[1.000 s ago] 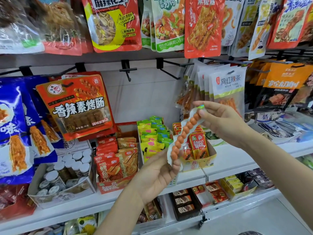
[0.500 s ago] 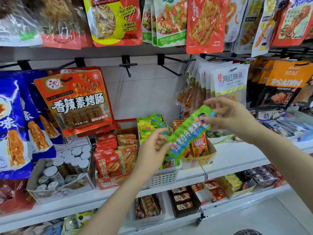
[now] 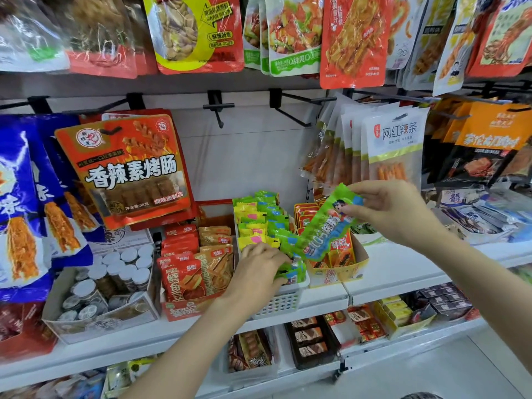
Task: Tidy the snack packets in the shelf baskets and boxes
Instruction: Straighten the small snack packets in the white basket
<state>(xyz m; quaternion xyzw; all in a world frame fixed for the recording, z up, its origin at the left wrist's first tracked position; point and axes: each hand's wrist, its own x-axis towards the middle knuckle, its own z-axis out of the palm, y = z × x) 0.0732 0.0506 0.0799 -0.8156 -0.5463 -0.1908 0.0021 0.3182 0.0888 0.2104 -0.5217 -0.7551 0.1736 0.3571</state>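
My right hand (image 3: 391,213) pinches the top end of a long green snack packet (image 3: 325,228), which hangs slanted down to the left over the shelf. My left hand (image 3: 259,269) reaches into the white plastic basket (image 3: 283,305), its fingers curled among the green and yellow packets (image 3: 260,223) stacked upright in it. Whether it grips one of them is hidden by the hand itself. Right of the basket stands a yellow cardboard box (image 3: 336,273) of orange packets.
A red box of fish-snack packets (image 3: 195,272) and a box of small jars (image 3: 109,283) stand left of the basket. Large bags hang on black hooks (image 3: 218,106) above. A lower shelf (image 3: 316,341) holds more boxes.
My left hand let go of the long packet's lower end and dropped into the white basket. The packet turned from its clear side to its green printed side and stays in my right hand.
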